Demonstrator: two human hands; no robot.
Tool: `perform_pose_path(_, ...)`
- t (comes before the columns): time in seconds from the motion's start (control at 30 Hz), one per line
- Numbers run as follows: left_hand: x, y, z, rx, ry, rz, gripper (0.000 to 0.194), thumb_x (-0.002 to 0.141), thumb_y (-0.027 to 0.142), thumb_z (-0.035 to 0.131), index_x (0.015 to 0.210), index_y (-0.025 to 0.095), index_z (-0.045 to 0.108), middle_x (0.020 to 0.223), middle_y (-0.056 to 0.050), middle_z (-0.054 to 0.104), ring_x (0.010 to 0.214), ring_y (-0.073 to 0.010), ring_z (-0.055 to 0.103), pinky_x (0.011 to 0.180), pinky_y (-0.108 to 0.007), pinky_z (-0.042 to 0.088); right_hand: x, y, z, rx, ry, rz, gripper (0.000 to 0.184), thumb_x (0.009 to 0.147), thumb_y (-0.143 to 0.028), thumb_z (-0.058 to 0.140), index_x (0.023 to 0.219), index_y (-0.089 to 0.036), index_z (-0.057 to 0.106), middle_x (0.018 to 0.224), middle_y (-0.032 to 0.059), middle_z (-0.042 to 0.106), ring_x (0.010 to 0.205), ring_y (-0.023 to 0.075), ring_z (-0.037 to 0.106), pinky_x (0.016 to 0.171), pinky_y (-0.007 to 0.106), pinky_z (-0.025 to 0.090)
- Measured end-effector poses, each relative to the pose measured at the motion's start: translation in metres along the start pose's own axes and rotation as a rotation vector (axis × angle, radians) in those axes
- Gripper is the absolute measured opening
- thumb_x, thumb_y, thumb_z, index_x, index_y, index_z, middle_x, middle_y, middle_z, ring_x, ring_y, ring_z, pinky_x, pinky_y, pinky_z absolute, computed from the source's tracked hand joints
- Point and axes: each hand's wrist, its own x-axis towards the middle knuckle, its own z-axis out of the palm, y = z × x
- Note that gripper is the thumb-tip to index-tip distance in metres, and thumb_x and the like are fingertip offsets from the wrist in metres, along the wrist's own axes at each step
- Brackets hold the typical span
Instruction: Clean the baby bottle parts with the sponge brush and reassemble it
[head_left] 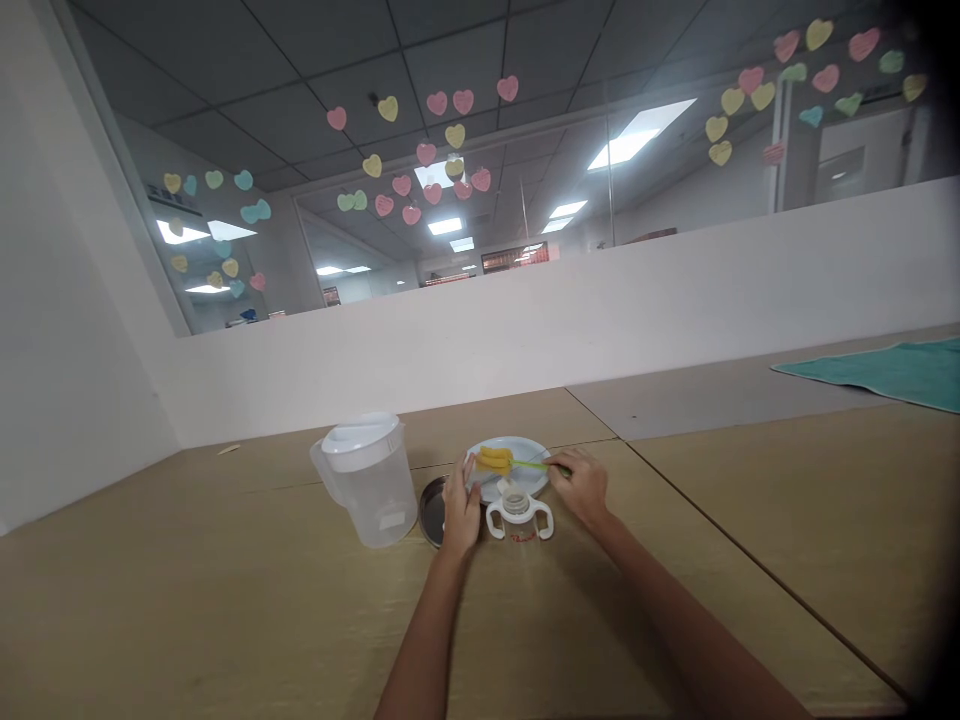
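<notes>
My right hand is closed on the green handle of a bottle brush whose yellow sponge head lies over a white plate. My left hand rests on the table at the plate's left rim, fingers curled; what it grips is not clear. Just in front of the plate stands a small clear baby bottle with white side handles, between my two hands.
A clear plastic pitcher with a white lid stands left of my left hand. A dark round lid lies between pitcher and hand. A teal towel lies at the far right. A low white wall runs behind the wooden table.
</notes>
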Motion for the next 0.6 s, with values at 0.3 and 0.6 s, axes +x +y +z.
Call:
perform_pose_path(0.3, 0.003, 0.005, -0.001, -0.288, 0.154, 0.0, 0.048, 0.086, 0.038, 0.049, 0.129, 0.02, 0.04, 0.126, -0.012, 0.055, 0.118, -0.0196, 0.052, 0.1, -0.035, 0.042, -0.003, -0.009, 0.005, 0.244, -0.144, 0.056, 0.025, 0.065, -0.016, 0.048, 0.069, -0.023, 0.072, 0.076, 0.0037, 0.069, 0.078, 0.0203, 0.059, 0.073, 0.03, 0.042)
perform_pose_path(0.6, 0.009, 0.006, -0.001, -0.362, 0.195, -0.143, 0.047, 0.083, 0.052, 0.049, 0.118, 0.02, 0.05, 0.103, -0.008, 0.067, 0.097, -0.0175, 0.062, 0.084, -0.03, 0.049, 0.001, 0.014, 0.018, 0.83, -0.296, 0.716, 0.024, 0.05, -0.019, 0.056, 0.067, -0.016, 0.072, 0.055, 0.0011, 0.06, 0.053, 0.0142, 0.051, 0.054, 0.026, 0.039)
